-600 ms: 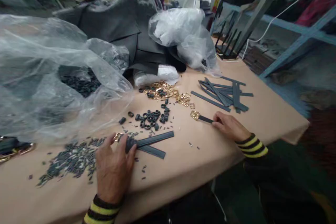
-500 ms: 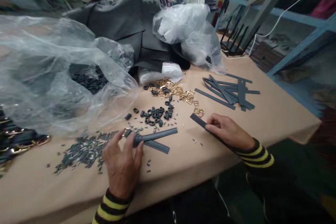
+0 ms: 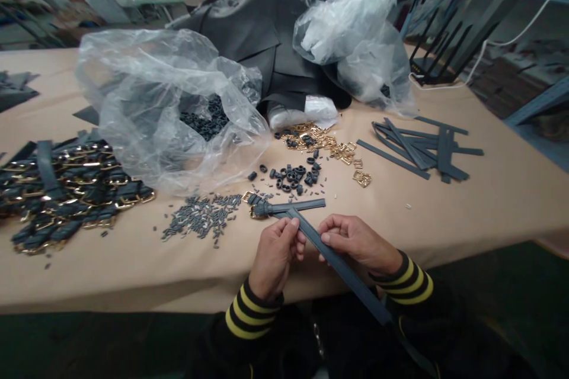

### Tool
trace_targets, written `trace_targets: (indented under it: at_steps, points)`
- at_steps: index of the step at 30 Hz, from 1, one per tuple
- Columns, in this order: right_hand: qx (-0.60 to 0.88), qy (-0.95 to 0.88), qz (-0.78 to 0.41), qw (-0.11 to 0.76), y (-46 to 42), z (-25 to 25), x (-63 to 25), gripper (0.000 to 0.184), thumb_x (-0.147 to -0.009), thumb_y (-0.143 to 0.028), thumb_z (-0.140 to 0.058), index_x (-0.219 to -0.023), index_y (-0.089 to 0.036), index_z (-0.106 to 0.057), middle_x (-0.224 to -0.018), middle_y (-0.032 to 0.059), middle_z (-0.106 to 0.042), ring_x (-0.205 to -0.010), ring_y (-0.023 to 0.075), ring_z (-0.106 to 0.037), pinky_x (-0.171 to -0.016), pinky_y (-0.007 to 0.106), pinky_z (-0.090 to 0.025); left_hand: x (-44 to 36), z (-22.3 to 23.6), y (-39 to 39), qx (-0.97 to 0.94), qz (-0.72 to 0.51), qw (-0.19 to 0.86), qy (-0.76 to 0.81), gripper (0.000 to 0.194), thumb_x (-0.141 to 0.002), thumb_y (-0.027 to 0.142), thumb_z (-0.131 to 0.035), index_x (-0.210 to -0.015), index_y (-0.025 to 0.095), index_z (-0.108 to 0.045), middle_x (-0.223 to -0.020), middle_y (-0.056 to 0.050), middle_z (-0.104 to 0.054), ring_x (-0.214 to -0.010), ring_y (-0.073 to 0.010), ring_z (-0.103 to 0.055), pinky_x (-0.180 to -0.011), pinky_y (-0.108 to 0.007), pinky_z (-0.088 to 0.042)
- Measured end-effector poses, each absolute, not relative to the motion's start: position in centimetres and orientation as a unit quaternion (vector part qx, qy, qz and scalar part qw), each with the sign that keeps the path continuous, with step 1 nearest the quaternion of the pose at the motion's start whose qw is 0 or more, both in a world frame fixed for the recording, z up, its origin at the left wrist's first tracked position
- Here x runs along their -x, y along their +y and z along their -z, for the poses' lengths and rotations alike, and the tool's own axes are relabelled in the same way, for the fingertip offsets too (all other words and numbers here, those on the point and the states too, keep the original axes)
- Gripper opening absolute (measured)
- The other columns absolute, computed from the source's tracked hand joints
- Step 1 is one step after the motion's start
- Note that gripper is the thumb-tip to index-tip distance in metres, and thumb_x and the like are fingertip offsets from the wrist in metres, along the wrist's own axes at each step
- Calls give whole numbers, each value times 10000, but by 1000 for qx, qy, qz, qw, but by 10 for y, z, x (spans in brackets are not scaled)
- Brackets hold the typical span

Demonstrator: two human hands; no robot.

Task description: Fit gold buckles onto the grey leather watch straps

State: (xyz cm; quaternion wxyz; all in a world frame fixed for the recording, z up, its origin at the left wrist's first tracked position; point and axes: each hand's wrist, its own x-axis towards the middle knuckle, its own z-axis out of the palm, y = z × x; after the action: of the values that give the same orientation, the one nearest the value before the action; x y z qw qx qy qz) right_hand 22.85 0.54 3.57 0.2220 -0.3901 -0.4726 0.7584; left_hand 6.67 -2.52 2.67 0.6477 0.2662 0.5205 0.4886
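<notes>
- Left hand [image 3: 270, 253] has left the buckled straps [image 3: 262, 208], now pinching a grey strap's [image 3: 351, 278] end.
- Right hand [image 3: 362, 244] pinches it too, likely steadying it, at the table's [image 3: 213, 272] near edge.

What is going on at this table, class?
A person holds a dark strap in both hands, the left hand at its upper end, the right hand a little farther down. Just beyond the hands lie buckled straps, small dark loops and gold buckles. More loose straps lie to the right.
</notes>
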Motion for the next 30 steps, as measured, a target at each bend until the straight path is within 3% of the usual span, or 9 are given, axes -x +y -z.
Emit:
trace_targets:
  at_steps: [5, 9, 14, 17, 20, 22, 26, 28, 30]
  points:
    - [343, -620, -661, 247, -3, -32, -240, 337, -836, -281, -512, -1160, -191, -514, -890, 43, -616, -758, 139, -604, -659, 263, -485, -64, -29, -25, -249, -500, 650, 516, 231, -780, 300, -551, -633, 134, -487, -519, 46, -511, -409, -36, -432, -368, -137, -362]
    - [282, -724, -561, 285, -7, -32, -246, 304, -820, -175, -510, -1113, -208, -585, -1057, 78, -527, -924, 153, -539, -765, 273, -468, -64, -30, -26, -239, -507, 654, 508, 231, -782, 297, -550, -633, 137, -475, -512, 46, -513, -407, -40, -440, -368, -139, -368]
    - [297, -712, -557, 308, -7, -39, -247, 280, -857, -165, -445, -1095, -211, -585, -963, 60, -595, -870, 144, -569, -748, 272, -489, -65, -32, -26, -224, -527, 648, 502, 214, -772, 290, -562, -646, 144, -468, -505, 51, -518, -390, -41, -446, -356, -137, -368]
    - [291, -696, -574, 319, -13, -40, -244, 346, -773, -178, -595, -1115, -224, -568, -1010, 56, -579, -876, 156, -566, -733, 272, -504, -64, -35, -24, -192, -554, 639, 498, 201, -756, 272, -578, -648, 146, -466, -504, 56, -520, -401, -47, -483, -377, -135, -391]
    - [312, -591, -623, 408, -18, -37, -234, 482, -723, -217, -669, -1177, -256, -513, -954, 32, -579, -841, 153, -563, -735, 292, -510, -68, -38, -24, -144, -604, 608, 495, 159, -741, 257, -593, -696, 149, -485, -557, 46, -557, -503, -69, -574, -463, -138, -444]
    - [347, -470, -648, 488, -17, -35, -228, 306, -796, -291, -590, -1097, -236, -572, -858, 19, -593, -774, 132, -562, -688, 273, -516, -74, -40, -29, -157, -609, 595, 501, 137, -750, 271, -583, -743, 158, -505, -615, 34, -588, -574, -90, -611, -511, -156, -461]
    - [392, -269, -658, 584, 1, -36, -226, 164, -813, -325, -564, -847, -186, -644, -816, 4, -601, -743, 96, -564, -659, 211, -510, -89, -37, -57, -418, -462, 565, 541, 133, -777, 269, -541, -725, 158, -592, -653, -5, -622, -629, -124, -603, -571, -200, -452]
    - [393, -237, -695, 553, 8, -38, -231, 148, -765, -288, -625, -866, -179, -627, -778, -9, -607, -673, 80, -579, -637, 204, -514, -92, -35, -70, -576, -309, 576, 492, 136, -749, 251, -572, -676, 156, -635, -616, -13, -622, -601, -128, -576, -563, -208, -427]
    - [402, -265, -742, 466, 10, -36, -236, 198, -744, -275, -646, -898, -155, -614, -707, -10, -611, -542, 64, -568, -545, 188, -504, -89, -34, -75, -623, -216, 602, 451, 143, -742, 279, -584, -694, 163, -653, -601, -12, -622, -576, -129, -562, -541, -211, -417]
